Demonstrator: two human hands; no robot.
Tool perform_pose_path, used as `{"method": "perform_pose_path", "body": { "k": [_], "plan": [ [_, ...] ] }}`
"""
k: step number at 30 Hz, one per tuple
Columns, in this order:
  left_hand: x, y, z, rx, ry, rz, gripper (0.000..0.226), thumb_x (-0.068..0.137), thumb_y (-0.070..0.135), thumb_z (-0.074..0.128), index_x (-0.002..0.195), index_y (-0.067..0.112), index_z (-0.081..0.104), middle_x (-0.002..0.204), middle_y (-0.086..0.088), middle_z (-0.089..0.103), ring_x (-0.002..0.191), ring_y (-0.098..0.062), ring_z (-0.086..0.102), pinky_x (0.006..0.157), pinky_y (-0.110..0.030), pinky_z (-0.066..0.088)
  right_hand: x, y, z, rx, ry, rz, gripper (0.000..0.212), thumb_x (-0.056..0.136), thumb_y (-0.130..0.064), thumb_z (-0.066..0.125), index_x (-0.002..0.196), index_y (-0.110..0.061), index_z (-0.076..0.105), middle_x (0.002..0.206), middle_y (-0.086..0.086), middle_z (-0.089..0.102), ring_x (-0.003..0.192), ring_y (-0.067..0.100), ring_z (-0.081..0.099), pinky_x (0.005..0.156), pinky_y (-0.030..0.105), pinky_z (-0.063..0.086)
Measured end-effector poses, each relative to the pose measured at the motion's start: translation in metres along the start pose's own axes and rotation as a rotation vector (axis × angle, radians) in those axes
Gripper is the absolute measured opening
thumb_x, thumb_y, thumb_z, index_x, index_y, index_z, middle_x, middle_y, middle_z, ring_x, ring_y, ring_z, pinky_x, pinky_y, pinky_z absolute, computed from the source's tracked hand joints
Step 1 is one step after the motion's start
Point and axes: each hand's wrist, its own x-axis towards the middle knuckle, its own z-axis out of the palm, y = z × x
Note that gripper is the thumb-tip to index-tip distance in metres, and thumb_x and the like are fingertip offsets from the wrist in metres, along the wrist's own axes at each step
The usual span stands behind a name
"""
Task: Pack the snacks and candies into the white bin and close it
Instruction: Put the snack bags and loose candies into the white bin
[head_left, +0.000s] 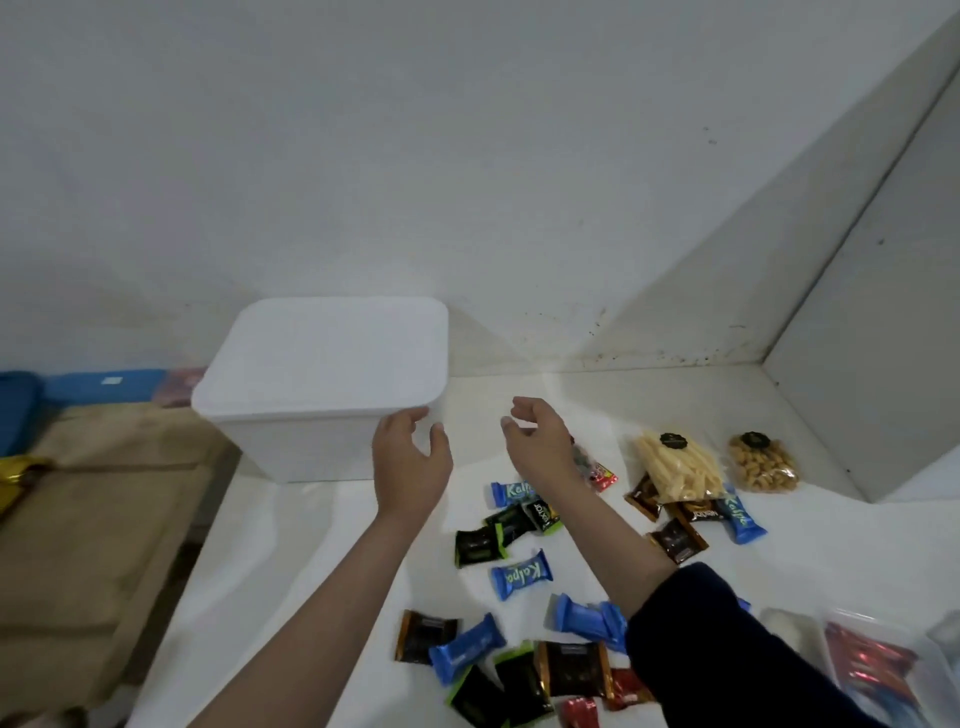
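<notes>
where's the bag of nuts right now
In the head view the bag of nuts lies at the far right of the table, just right of the bag of sticks and close to the grey side wall.

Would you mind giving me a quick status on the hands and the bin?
Left hand open at the white bin's lidded corner. Right hand open, empty, beside it. Lid on; candies and snack bags unpacked on the table. Nothing blocking.
</notes>
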Motion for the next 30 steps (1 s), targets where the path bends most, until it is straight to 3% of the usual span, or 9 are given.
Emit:
{"method": "perform_pose_path", "body": {
  "k": [4,8,11,15,21,24,26,28,30],
  "plan": [
    [0.034,-0.022,-0.060,0.072,0.140,-0.021,0.031,0.085,0.017,0.063,0.114,0.008,0.060,0.120,-0.011,0.053,0.116,-0.027,0.050,0.089,-0.025,0.036,0.002,-0.032,0.042,0.013,-0.032,0.052,0.043,0.093,-0.022,0.057,0.133,-0.009,0.046,0.134,0.007,0.052,0.104,0.015,0.055,0.085,0.024,0.040],
    [0.081,-0.057,-0.121,0.238,0.244,-0.218,0.069,0.081,0.031,0.067,0.135,0.002,0.037,0.139,-0.021,0.037,0.127,-0.037,0.038,0.102,-0.046,0.037,0.015,-0.061,0.082,-0.013,-0.024,0.148,0.062,0.090,-0.024,0.060,0.142,-0.003,0.034,0.143,0.013,0.043,0.127,0.027,0.046,0.089,0.026,0.037],
    [0.121,-0.084,-0.155,0.363,0.112,-0.378,0.083,0.080,0.037,0.067,0.139,-0.003,0.026,0.142,-0.024,0.034,0.131,-0.039,0.033,0.106,-0.046,0.033,0.031,-0.074,0.104,-0.094,0.001,0.183,0.058,0.085,-0.025,0.063,0.132,0.001,0.042,0.132,0.016,0.052,0.118,0.032,0.053,0.085,0.028,0.042],
    [0.163,-0.106,-0.174,0.266,-0.152,-0.447,0.077,0.080,0.034,0.064,0.140,-0.001,0.029,0.136,-0.017,0.047,0.120,-0.034,0.050,0.090,-0.036,0.046,0.058,-0.086,0.123,-0.194,0.047,0.197,0.049,0.080,-0.027,0.064,0.117,0.003,0.054,0.118,0.019,0.061,0.105,0.033,0.060,0.077,0.031,0.047],
    [0.202,-0.099,-0.170,0.312,-0.260,-0.569,0.070,0.079,0.040,0.063,0.134,0.003,0.040,0.134,-0.017,0.044,0.126,-0.033,0.041,0.092,-0.034,0.041,0.080,-0.101,0.131,-0.116,0.055,0.363,0.056,0.081,-0.027,0.061,0.130,-0.004,0.045,0.135,0.018,0.039,0.106,0.031,0.045,0.080,0.032,0.038],
    [0.212,-0.102,-0.172,0.273,-0.291,-0.621,0.060,0.074,0.035,0.066,0.121,0.003,0.048,0.111,-0.012,0.051,0.104,-0.028,0.050,0.076,-0.032,0.045,0.093,-0.093,0.130,0.029,0.059,0.412,0.064,0.058,-0.030,0.068,0.115,-0.006,0.052,0.129,0.018,0.048,0.105,0.033,0.052,0.078,0.036,0.043],
    [0.216,-0.108,-0.171,0.151,-0.243,-0.663,0.054,0.073,0.029,0.068,0.115,0.001,0.049,0.100,-0.010,0.050,0.086,-0.022,0.049,0.065,-0.030,0.041,0.093,-0.094,0.126,0.104,0.061,0.429,0.069,0.057,-0.028,0.071,0.119,-0.005,0.052,0.126,0.016,0.052,0.107,0.034,0.054,0.081,0.038,0.043],
    [0.216,-0.112,-0.171,0.054,-0.198,-0.685,0.065,0.074,0.027,0.070,0.126,0.000,0.041,0.114,-0.012,0.048,0.095,-0.024,0.047,0.071,-0.032,0.041,0.091,-0.101,0.122,0.156,0.054,0.437,0.068,0.072,-0.022,0.071,0.132,-0.005,0.044,0.131,0.013,0.049,0.116,0.034,0.049,0.092,0.044,0.039],
    [0.212,-0.113,-0.173,0.047,-0.171,-0.673,0.087,0.075,0.028,0.071,0.143,0.004,0.023,0.139,-0.013,0.035,0.117,-0.029,0.043,0.084,-0.037,0.042,0.096,-0.101,0.117,0.192,0.066,0.440,0.073,0.080,-0.021,0.069,0.141,-0.007,0.032,0.139,0.011,0.041,0.128,0.036,0.038,0.104,0.051,0.029]
  ]
}}
